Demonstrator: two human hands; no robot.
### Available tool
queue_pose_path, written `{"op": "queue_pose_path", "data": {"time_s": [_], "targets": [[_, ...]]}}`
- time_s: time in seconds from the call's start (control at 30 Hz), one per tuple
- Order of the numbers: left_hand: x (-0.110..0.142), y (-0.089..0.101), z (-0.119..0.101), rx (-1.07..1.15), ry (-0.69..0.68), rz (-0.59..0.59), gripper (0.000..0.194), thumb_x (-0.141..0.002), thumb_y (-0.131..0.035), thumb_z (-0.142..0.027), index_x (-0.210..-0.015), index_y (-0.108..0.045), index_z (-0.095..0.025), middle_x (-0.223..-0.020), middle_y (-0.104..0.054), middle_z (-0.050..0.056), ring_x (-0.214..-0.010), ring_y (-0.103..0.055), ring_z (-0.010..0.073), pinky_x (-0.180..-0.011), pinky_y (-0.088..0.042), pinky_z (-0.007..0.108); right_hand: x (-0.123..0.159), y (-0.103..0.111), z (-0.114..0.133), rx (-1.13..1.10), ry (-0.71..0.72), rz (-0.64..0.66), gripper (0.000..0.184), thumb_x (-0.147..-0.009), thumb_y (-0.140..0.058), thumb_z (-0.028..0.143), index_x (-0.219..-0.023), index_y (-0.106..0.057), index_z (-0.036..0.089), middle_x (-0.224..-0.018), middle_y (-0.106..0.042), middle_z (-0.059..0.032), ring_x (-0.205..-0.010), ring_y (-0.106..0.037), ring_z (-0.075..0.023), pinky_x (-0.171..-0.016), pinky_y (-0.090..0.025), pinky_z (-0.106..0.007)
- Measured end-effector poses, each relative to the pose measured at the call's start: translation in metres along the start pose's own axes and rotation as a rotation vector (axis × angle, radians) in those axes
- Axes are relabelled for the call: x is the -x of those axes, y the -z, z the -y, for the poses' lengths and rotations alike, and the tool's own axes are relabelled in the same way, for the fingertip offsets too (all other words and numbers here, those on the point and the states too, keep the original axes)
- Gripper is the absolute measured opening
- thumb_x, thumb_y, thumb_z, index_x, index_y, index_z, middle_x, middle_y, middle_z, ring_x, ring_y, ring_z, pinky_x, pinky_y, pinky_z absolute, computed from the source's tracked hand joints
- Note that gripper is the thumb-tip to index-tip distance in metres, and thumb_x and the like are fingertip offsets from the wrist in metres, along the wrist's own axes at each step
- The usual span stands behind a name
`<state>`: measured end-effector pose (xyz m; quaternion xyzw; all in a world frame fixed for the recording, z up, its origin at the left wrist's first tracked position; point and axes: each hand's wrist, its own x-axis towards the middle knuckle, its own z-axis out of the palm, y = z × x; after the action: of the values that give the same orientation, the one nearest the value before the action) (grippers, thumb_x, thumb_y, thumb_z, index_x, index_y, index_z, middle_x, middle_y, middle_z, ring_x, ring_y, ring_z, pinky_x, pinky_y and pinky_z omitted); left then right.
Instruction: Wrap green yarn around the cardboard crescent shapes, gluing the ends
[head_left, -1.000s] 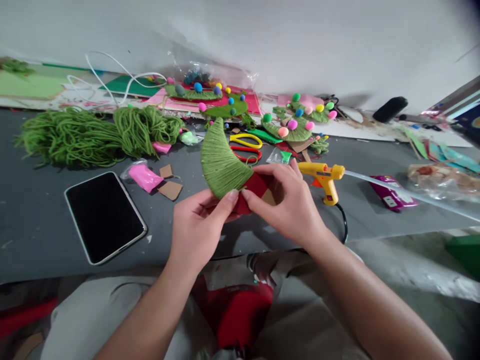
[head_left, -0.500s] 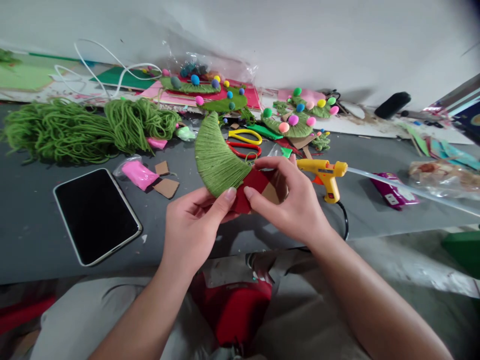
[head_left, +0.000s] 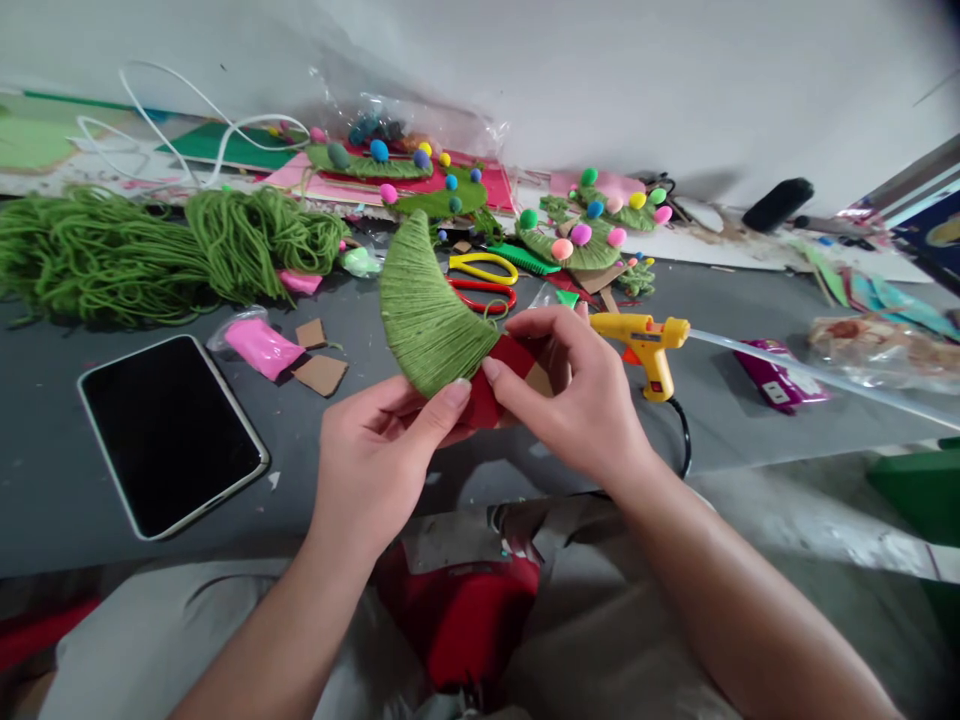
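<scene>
A curved shape wrapped in green yarn (head_left: 431, 310) is held up above the table's front part, its pointed tip to the upper left. At its lower right end a dark red piece (head_left: 491, 395) shows, with brown cardboard behind it. My left hand (head_left: 386, 450) pinches the lower edge, thumb on the front and fingers mostly hidden behind. Thumb and fingers of my right hand (head_left: 577, 390) close on the red end. A small loop of yarn stands out near the right fingertips. Beyond lie scissors (head_left: 484, 285) with one yellow and one red handle.
To the right lies a yellow glue gun (head_left: 646, 340) with a long clear stick and black cord. A tablet (head_left: 172, 430), pink packet (head_left: 262, 343), cardboard scraps (head_left: 320, 373) and green yarn bundles (head_left: 150, 250) are at left. Pompom-decorated green shapes (head_left: 589, 245) lie behind.
The view has shifted slightly, so the table's things sit a little further left. Both hands keep the same grip on the yarn-wrapped shape.
</scene>
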<state>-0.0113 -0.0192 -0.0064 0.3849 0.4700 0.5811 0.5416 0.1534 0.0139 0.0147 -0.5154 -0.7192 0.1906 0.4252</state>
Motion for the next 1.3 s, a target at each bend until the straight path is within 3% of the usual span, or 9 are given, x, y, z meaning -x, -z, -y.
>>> {"op": "queue_pose_path", "data": {"time_s": [0.37, 0.8, 1.1, 1.3], "targets": [[-0.0022, 0.0013, 0.0021, 0.003, 0.001, -0.018, 0.014, -0.077, -0.083, -0.033, -0.085, -0.081, -0.022, -0.079, -0.077, 0.002, -0.072, -0.075, 0.0192, -0.069, -0.067, 0.031, 0.0023, 0.0004, 0.0027, 0.031, 0.027, 0.070, 0.042, -0.077, -0.078, 0.035, -0.110, -0.054, 0.025, -0.104, -0.066, -0.0036, -0.095, -0.064, -0.0244, -0.096, -0.049, -0.051], [-0.0018, 0.0018, 0.0041, 0.015, 0.030, 0.018, 0.011, -0.079, -0.082, -0.031, -0.089, -0.081, -0.026, -0.085, -0.079, 0.001, -0.074, -0.076, 0.0193, -0.068, -0.068, 0.031, 0.0003, -0.0005, -0.0009, 0.026, 0.024, -0.022, 0.024, -0.085, -0.070, 0.029, -0.103, -0.055, 0.025, -0.098, -0.066, -0.0012, -0.081, -0.063, -0.0184, -0.092, -0.050, -0.049], [-0.0014, 0.0020, 0.0040, 0.048, 0.020, 0.021, 0.010, -0.080, -0.081, -0.029, -0.089, -0.081, -0.024, -0.083, -0.078, 0.001, -0.074, -0.076, 0.0172, -0.068, -0.067, 0.028, 0.0020, 0.0031, 0.0027, 0.027, 0.032, 0.073, 0.043, -0.077, -0.078, 0.037, -0.110, -0.053, 0.024, -0.105, -0.066, -0.0030, -0.091, -0.064, -0.0219, -0.090, -0.050, -0.046], [-0.0006, 0.0019, 0.0045, 0.045, 0.030, 0.023, 0.016, -0.078, -0.083, -0.031, -0.092, -0.081, -0.023, -0.086, -0.079, 0.003, -0.074, -0.076, 0.0182, -0.069, -0.068, 0.030, 0.0003, 0.0002, -0.0010, 0.046, 0.019, 0.006, 0.029, -0.083, -0.073, 0.034, -0.105, -0.055, 0.025, -0.099, -0.066, -0.0011, -0.083, -0.064, -0.0190, -0.092, -0.049, -0.048]]}}
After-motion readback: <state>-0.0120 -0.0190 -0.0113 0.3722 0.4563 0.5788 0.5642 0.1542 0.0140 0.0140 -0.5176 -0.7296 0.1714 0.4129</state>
